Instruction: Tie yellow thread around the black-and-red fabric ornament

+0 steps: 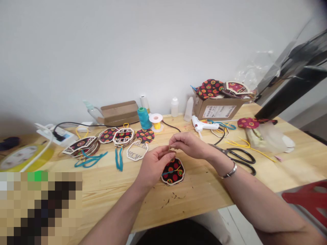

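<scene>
Meeting at the fingertips in the head view, the left hand (157, 162) and right hand (189, 144) are pinched closed, seemingly for fine work; what is gripped cannot be told. Beneath them, on the near side, the fabric piece (173, 176) is laid flat, likely for easy reach. Far right, patterned pieces (211, 88) are heaped in a box (219, 111).

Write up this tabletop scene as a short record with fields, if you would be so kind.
Left hand: fingers bent, close to the right hand's
Right hand: fingers bent; anything pinched is too small to tell
Nearest thing: patterned piece with a pale rim
Thread: teal spool beside yellow spool
Tools: glue gun, black-handled scissors
Container: cardboard box holding patterned pieces
</scene>
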Tool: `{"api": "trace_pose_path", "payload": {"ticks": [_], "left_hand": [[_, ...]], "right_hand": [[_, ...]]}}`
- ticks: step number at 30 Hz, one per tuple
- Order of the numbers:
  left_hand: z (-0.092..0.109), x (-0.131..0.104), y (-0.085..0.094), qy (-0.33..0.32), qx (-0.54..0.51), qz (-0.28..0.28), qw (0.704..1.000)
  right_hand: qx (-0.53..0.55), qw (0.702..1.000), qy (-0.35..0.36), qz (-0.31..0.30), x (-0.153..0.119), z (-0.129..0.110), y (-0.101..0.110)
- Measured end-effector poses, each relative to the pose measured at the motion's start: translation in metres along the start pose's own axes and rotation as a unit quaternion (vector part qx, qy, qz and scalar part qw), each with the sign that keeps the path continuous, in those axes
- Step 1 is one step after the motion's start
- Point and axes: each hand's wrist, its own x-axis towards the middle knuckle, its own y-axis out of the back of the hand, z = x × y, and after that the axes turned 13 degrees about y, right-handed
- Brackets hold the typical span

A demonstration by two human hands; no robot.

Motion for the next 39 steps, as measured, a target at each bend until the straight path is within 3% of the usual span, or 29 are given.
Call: {"api": "trace_pose_path", "payload": {"ticks": [6,15,21,32,39], "left_hand": [[0.0,-0.001,0.0,0.023,0.023,-0.001,0.999],[-0.004,0.004,0.003,0.104,-0.171,-0.089,0.976],[-0.006,0.006,0.007,0.146,-0.217,-0.108,0.959],[-0.007,0.008,0.007,0.112,-0.2,-0.085,0.97],[-0.006,0.007,0.009,0.02,-0.121,0.0,0.992]], "right_hand": [[-0.027,1.0,0.0,0.005,0.002,-0.008,-0.002],[-0.051,0.998,0.019,0.02,0.001,-0.004,-0.005],[-0.038,0.999,0.017,0.02,0.001,-0.004,-0.007],[-0.003,1.0,-0.005,0.028,0.001,-0.003,-0.006],[0.009,1.0,0.008,-0.024,0.0,-0.001,0.004]]}}
